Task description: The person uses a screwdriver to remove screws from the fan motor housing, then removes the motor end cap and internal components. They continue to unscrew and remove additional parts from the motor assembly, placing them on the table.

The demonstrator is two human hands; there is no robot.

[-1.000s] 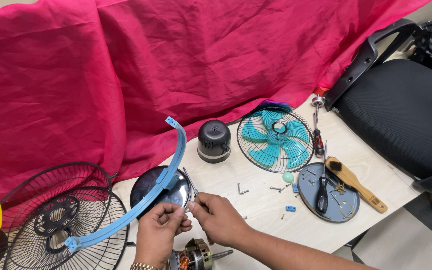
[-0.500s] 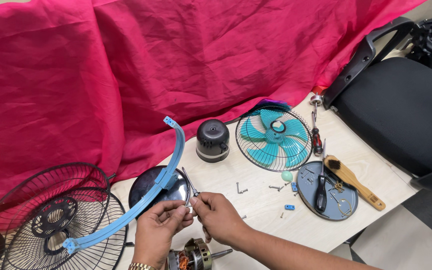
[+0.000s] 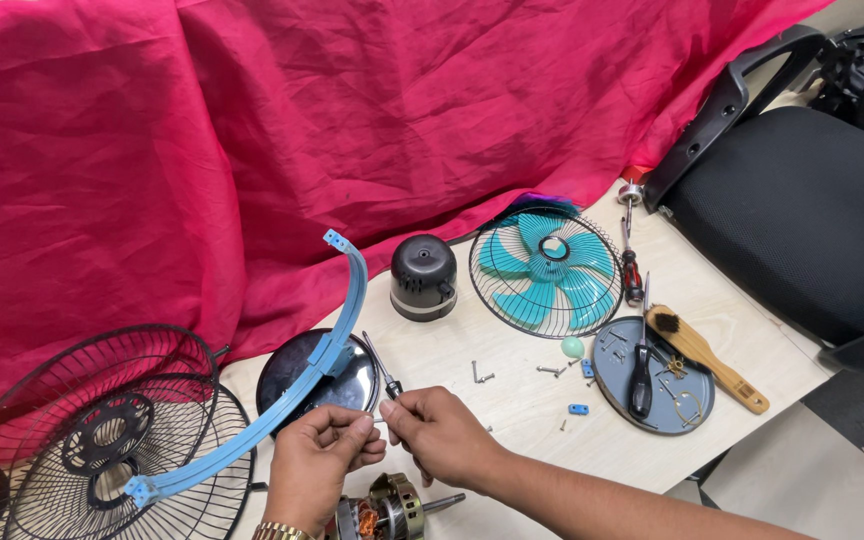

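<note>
Both hands meet low in the head view, just above a bare electric motor with copper windings and a steel shaft (image 3: 387,510) that lies at the table's near edge. The right hand (image 3: 440,432) pinches a slim screwdriver with a dark collar and thin metal shank (image 3: 382,368) between thumb and forefinger; its long axis runs up and to the left from that pinch, the tip over the rim of a glossy black round dish (image 3: 297,385). The left hand (image 3: 320,460) is curled, fingertips pressed together right beside the right thumb — whether something tiny sits between them I cannot tell. The two hands touch or nearly touch at the fingertips, so the tool lies closer to the right hand, which already has it.

A curved pale-blue plastic band (image 3: 282,395) arcs from a black wire fan grille (image 3: 102,450) up across the dish. Further back stand a black domed motor cap (image 3: 423,277) and a second wire grille with turquoise blades (image 3: 546,272). To the right, a grey round plate (image 3: 687,385) carries a black-handled screwdriver (image 3: 640,370) — beside it, a wooden-handled brush (image 3: 704,356). Loose screws (image 3: 480,376) lie scattered on the light wooden table (image 3: 512,420).
</note>
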